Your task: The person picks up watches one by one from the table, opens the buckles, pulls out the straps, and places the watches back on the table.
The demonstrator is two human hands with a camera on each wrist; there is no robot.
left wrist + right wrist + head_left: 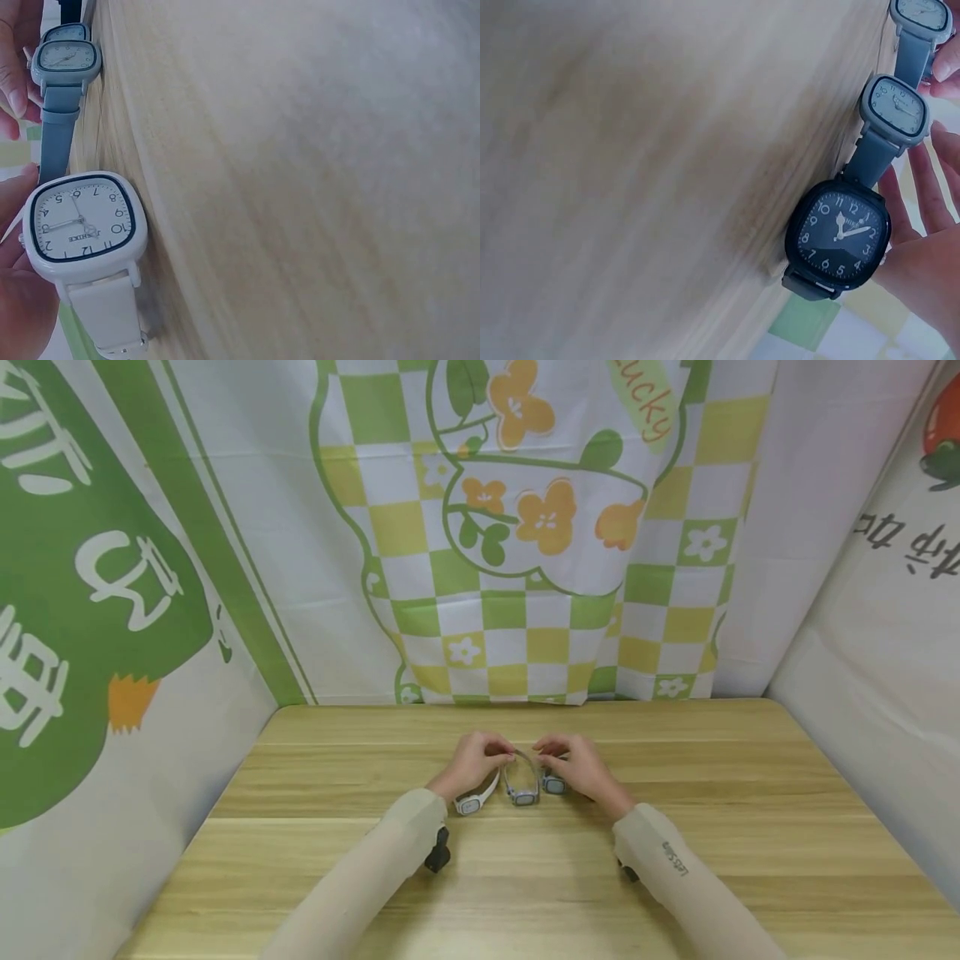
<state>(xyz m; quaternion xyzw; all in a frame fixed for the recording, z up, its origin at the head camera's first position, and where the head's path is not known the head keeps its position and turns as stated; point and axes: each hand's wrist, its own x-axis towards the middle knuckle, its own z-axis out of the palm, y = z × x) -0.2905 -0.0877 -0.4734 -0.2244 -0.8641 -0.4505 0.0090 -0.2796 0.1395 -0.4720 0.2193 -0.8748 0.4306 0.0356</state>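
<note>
My left hand [472,762] pinches the strap of the middle grey watch [522,797], whose strap stands in a raised loop between the hands. Close by that loop, my right hand [576,766] has its fingertips at the strap's right side, its fingers loosely bent. A white watch [469,806] lies below the left hand, its dial and band also plain in the left wrist view. Under the right hand sits a blue-grey watch [555,786]. Nearest the right wrist camera is a black watch [838,236], mostly hidden by the arm in the head view.
The watches stand in a row on a wood-grain table [517,893]. A patterned curtain [510,643] hangs along the table's far edge, with printed cloth [172,735] on the left and another white cloth [862,693] on the right. A dark strap-on device [438,852] is on the left wrist.
</note>
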